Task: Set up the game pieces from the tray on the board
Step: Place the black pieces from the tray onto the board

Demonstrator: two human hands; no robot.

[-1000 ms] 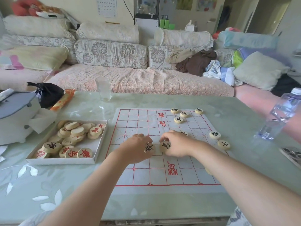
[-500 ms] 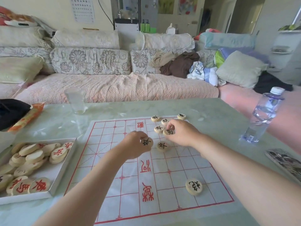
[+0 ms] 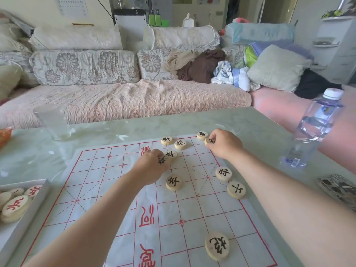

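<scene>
A white paper board [image 3: 107, 189] with red grid lines lies on the table. Several round wooden pieces with black characters sit on its right half, among them one [image 3: 174, 182] mid-board and a large one [image 3: 217, 246] near me. My left hand [image 3: 152, 166] holds a black-marked piece [image 3: 162, 160] against the board, beside another piece [image 3: 171, 154]. My right hand [image 3: 224, 144] pinches a piece [image 3: 209, 141] at the board's far right corner, next to a piece [image 3: 202, 135]. The white tray [image 3: 28, 212] at the left edge holds red-marked pieces [image 3: 16, 205].
A clear water bottle [image 3: 316, 128] stands at the right of the pale green table [image 3: 260, 128]. An empty glass [image 3: 53, 122] stands beyond the board's far left corner. A patterned object [image 3: 339, 187] lies at the right edge. A sofa with cushions runs behind the table.
My right hand has carried its piece from the middle of the board to the far right corner. My left hand moved slightly farther up the board. The view shifted right, pushing the tray out of frame.
</scene>
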